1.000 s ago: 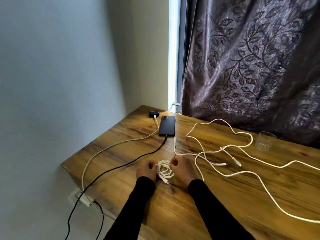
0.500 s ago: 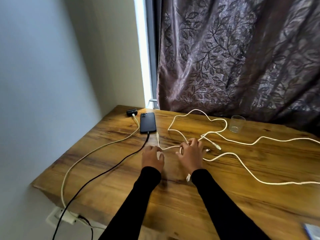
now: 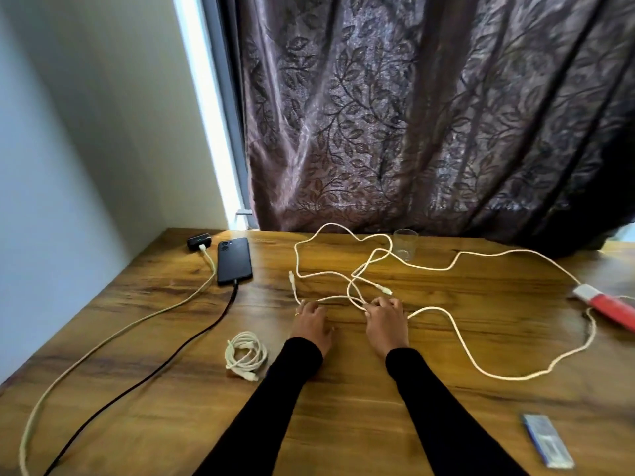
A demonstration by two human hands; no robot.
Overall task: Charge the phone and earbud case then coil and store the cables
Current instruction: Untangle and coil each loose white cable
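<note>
Nearest the person: coiled white cable bundle (image 3: 246, 355) lies on the wooden surface (image 3: 343, 424), beside the left sleeve.
Grips: left hand (image 3: 312, 322) and right hand (image 3: 386, 319) both pinch the loose white cable (image 3: 446, 317).
Key relation: its slack sprawls away and rightward, nearer the right hand.
Far left: black phone (image 3: 234, 260) and black earbud case (image 3: 198, 242), each plugged in.
</note>
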